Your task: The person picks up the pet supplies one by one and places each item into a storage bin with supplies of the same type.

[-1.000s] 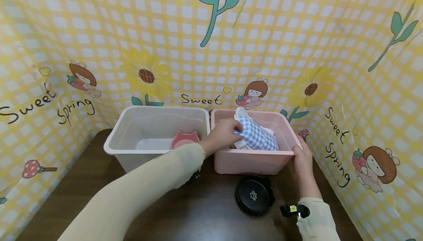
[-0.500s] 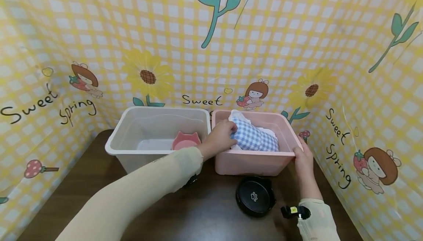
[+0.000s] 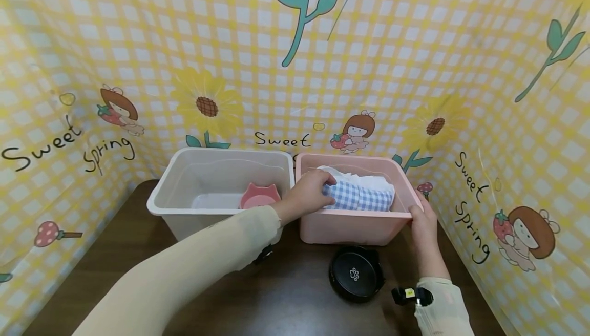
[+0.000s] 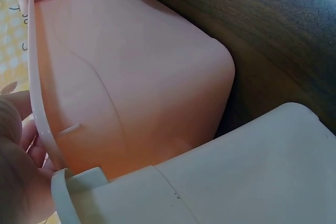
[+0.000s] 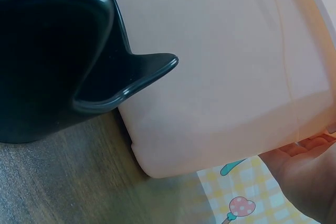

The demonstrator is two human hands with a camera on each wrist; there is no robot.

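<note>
Left hand (image 3: 308,195), fingers bent at left end of blue-checked cloth (image 3: 357,196), whether pinching it cannot be told; right hand (image 3: 423,223), gripping right rim of pink bin (image 3: 345,229); cloth, lying inside that bin; off-white bin (image 3: 184,219), just beside it, containing pink cat-eared bowl (image 3: 259,198); black paw-marked bowl (image 3: 355,282), on dark table (image 3: 267,295), in front of pink bin.

The bin (image 3: 350,228) is smooth pink plastic, rectangular and open-topped, standing upright toward the far right corner of the table (image 3: 276,300); the right hand (image 3: 422,226) grips its right rim. Inside lies the cloth (image 3: 359,196), soft, blue-and-white checked, white along its far side, stretched lengthwise near the near wall, which hides its lower part. The left hand (image 3: 308,191) is at its left end.
</note>
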